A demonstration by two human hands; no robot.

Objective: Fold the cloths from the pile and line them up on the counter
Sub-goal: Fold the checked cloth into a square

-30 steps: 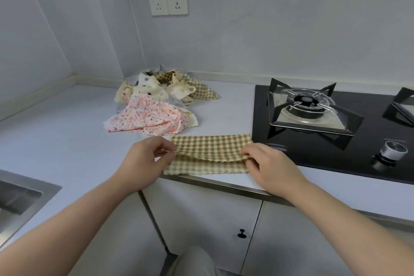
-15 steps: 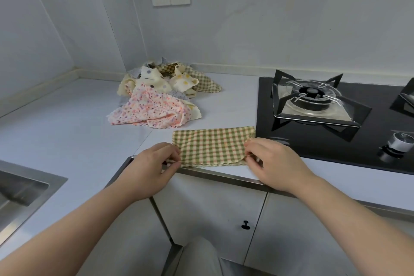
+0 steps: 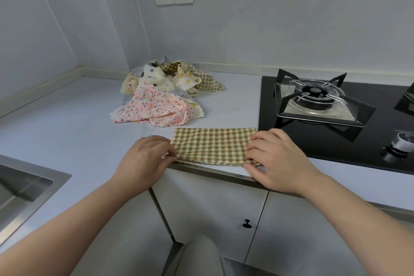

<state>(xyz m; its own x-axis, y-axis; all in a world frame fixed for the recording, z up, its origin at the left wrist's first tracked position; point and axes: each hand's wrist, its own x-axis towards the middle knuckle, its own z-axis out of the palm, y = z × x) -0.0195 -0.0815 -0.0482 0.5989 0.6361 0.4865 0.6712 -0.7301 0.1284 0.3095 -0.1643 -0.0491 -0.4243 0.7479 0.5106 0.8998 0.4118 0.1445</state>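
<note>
A green and cream checked cloth (image 3: 212, 144) lies folded in half on the white counter (image 3: 67, 132), along its front edge. My left hand (image 3: 146, 159) pinches the cloth's left end between thumb and fingers. My right hand (image 3: 277, 159) pinches its right end, fingers on top and thumb at the near edge. Behind the cloth, towards the corner, sits the pile of cloths (image 3: 165, 94): a pink flowered one in front, cream dotted ones and another checked one behind.
A black gas hob (image 3: 380, 141) with a burner and pan support (image 3: 313, 98) starts just right of the cloth; a knob (image 3: 401, 143) stands at its right. A steel sink (image 3: 24, 188) is at the left. Cabinet doors with a black knob (image 3: 246, 223) hang below.
The raised top layer of the checked cloth has been laid flat onto the lower half. Both hands came down with it towards the front edge and still pinch its ends.
</note>
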